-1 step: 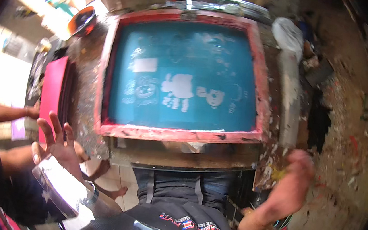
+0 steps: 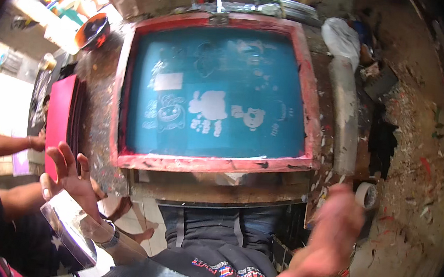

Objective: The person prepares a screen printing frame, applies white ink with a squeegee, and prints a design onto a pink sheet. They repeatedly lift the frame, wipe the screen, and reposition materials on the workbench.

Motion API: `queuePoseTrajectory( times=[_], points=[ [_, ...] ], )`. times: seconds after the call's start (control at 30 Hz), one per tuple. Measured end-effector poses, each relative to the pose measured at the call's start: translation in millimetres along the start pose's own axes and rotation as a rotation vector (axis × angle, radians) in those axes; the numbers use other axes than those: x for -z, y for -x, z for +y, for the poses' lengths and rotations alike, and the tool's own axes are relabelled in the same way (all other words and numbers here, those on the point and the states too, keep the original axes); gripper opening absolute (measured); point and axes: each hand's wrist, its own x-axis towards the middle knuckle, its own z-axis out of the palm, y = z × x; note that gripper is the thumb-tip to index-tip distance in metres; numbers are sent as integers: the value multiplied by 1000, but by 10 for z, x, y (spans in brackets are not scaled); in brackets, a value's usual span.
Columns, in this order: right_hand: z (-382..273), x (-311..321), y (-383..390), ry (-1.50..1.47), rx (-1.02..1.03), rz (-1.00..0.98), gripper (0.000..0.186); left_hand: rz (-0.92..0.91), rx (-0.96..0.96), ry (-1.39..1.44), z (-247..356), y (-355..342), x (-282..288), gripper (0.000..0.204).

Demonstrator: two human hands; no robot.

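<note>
Blurred right hand (image 2: 335, 220), co-worker (image 2: 12, 224) cut off at left edge

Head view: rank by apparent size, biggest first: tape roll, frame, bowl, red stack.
1. Frame
2. Red stack, lower end partly hidden
3. Bowl
4. Tape roll

Image size only; differing distances from the camera leave real size unsure.

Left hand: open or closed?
Open: the left hand shows its fingers extended and spread apart.
</note>
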Motion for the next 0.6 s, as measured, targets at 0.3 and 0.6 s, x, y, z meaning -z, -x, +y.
queuePoseTrajectory(
  times=[0.3, 0.6],
  points=[
    [784, -1992, -1128, -583, -377, -245, 49, 180, 286, -757, -1403, -1506, 507, 40],
    [1869, -3212, -956, -95, -327, -263, 61, 171, 146, -1480, -2475, -2108, 1255, 60]
  ],
)
